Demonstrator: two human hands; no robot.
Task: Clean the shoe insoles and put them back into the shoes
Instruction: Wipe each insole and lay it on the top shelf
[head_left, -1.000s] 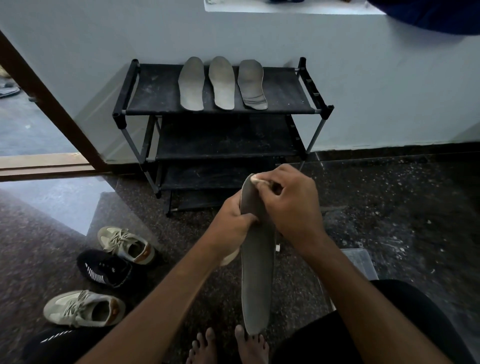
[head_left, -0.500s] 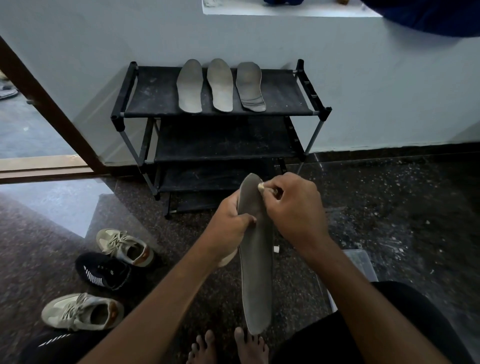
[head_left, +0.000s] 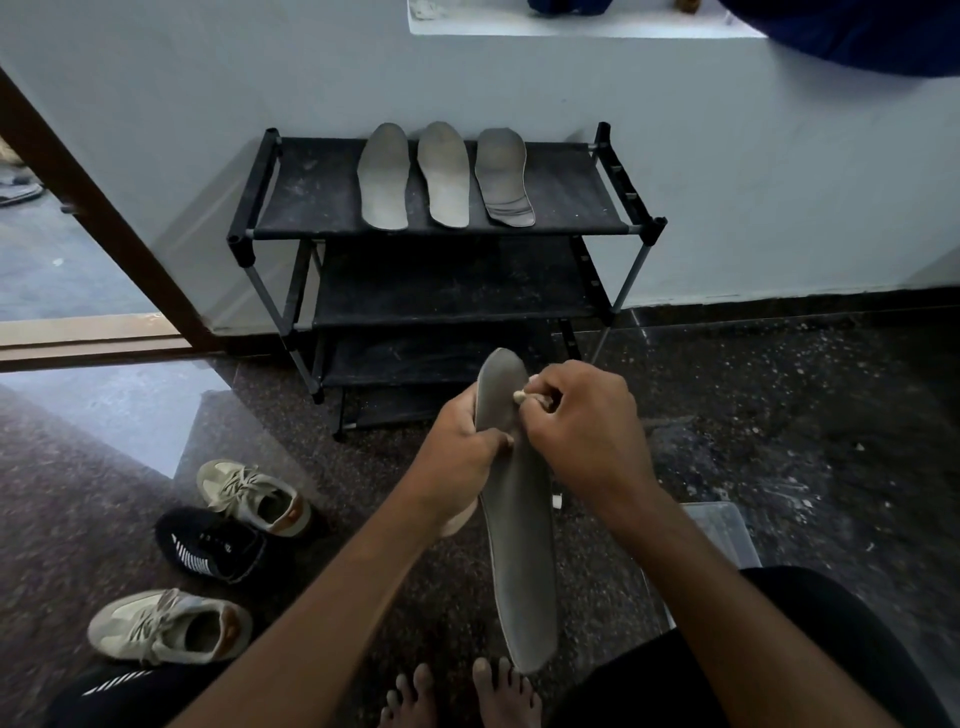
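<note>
**A:** Where was the insole just then?

**B:** Right between both hands, up off the floor (head_left: 779, 415). The grey insole (head_left: 521, 561) hung lengthwise in front of the person. Its toe end pointed up toward the shoe rack (head_left: 311, 192), and its heel end was down just above the bare feet (head_left: 457, 696).

**A:** And the hands themselves?

**B:** Close together, nearly touching, on the insole's upper part. The left hand (head_left: 460, 457) was clamped on the insole's left edge, thumb on the face, fingers out of sight behind it. The right hand (head_left: 584, 431) pinched a small pale wad (head_left: 518, 397) and pressed it against the insole near the toe. What the wad was made of, I couldn't tell.

**A:** The other insoles?

**B:** Three insoles (head_left: 443, 174) lay side by side on the rack's top shelf. Their toes pointed to the wall (head_left: 727, 182) and their heels sat right at the front rail.

**A:** Shoes?

**B:** They were on the floor to the person's left, well apart from the hands. There was a beige sneaker (head_left: 254, 496) with a black shoe (head_left: 215, 545) tight against it, and a second beige sneaker (head_left: 166, 626) nearer the person.

**A:** Room to move?

**B:** Open floor lay between the rack and the feet, and out to the right. A clear box (head_left: 722, 530) sat just beside the right forearm. A brown door frame (head_left: 104, 218) slanted along the left side, beyond the shoes.
</note>
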